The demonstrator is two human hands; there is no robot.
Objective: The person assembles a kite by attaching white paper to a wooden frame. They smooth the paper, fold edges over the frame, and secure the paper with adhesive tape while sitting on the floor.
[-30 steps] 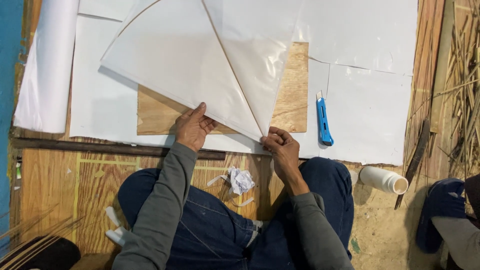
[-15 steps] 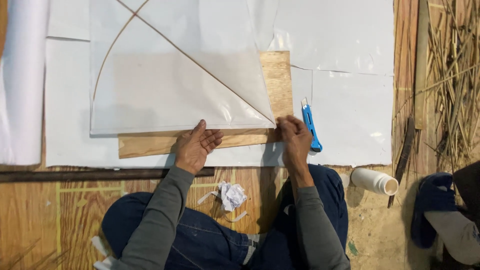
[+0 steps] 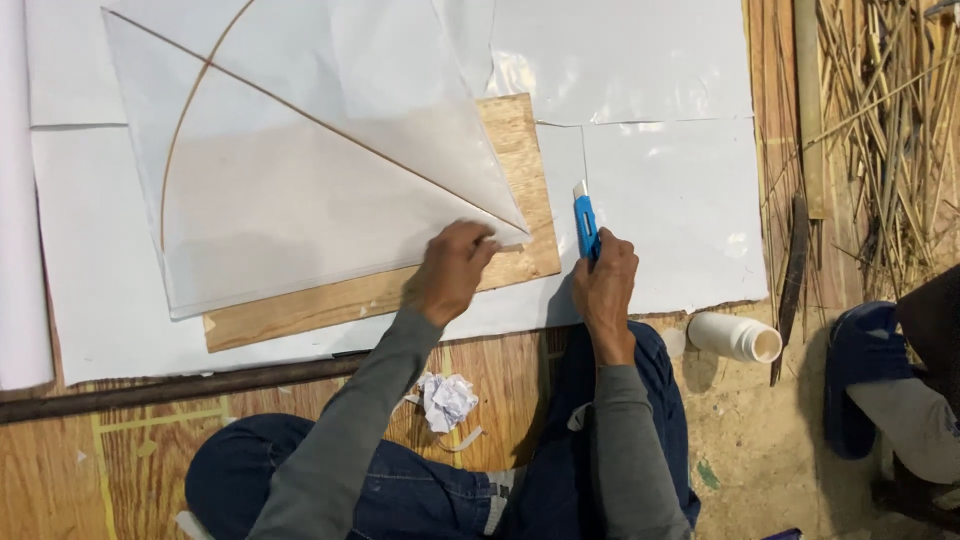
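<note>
In the head view, the left hand lies flat with fingers spread – it grasps nothing, only presses the lower right corner of the paper kite against the plywood board. The kite covers most of the board, and its thin bamboo spine runs to that corner. The right hand is closed around the blue utility knife, just past the board's right edge, on the white paper sheets. Near the sheets' lower right corner lies a white bottle – probably glue. A crumpled paper scrap rests between the person's knees, on the wooden floor.
</note>
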